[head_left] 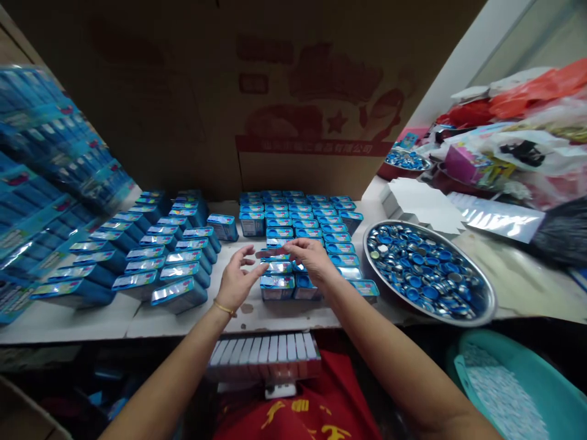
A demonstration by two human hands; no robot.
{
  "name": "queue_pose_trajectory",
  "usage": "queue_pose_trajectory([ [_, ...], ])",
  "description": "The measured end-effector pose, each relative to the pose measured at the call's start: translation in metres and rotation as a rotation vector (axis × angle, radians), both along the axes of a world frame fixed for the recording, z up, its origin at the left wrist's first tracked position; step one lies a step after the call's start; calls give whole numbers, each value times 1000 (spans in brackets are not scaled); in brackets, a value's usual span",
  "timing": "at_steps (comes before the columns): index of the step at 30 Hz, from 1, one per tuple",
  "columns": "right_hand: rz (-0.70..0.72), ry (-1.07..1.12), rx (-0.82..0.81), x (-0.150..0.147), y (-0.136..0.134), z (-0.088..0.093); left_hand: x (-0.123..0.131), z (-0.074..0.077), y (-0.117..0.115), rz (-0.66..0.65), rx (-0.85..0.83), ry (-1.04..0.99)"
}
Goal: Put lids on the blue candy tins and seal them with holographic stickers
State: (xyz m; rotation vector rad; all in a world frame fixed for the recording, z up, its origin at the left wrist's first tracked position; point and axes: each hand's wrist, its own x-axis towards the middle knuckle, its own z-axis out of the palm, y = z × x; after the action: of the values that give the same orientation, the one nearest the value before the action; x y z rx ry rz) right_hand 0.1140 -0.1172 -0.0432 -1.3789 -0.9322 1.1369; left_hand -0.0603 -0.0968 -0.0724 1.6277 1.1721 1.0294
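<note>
Our left hand (236, 281) hovers half open, empty. Our right hand (312, 258) pinches a thin strip (270, 252) above blue boxes (277, 286) rowed within reach.

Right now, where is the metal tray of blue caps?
Head view, right side: the metal tray sits just right of the blue boxes and the right hand, with white cards behind it.

Thin gold bangle (224, 307) by left hand (236, 281) — red, yellow-lettered garment (316, 409).
</note>
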Motion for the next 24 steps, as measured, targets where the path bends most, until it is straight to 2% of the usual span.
queue_pose_trajectory([
  [3, -24, 19, -21, -2, 10, -6, 11, 2, 26, -14, -133, -194],
  [7, -114, -77, 23, -1, 36, -15, 22, 2, 57, 38, -183, -263],
  [11, -196, -403, 86, 6, 66, -27, 30, -10, 94, 45, -160, -215],
  [14, -207, -649, 44, 9, 80, -32, 36, -21, 114, 61, -152, -157],
  [21, -125, -1026, -142, 6, 84, -29, 43, -44, 131, 67, -148, -26],
  [24, -85, -1264, -91, 5, 78, -26, 46, -54, 130, 75, -106, 40],
])
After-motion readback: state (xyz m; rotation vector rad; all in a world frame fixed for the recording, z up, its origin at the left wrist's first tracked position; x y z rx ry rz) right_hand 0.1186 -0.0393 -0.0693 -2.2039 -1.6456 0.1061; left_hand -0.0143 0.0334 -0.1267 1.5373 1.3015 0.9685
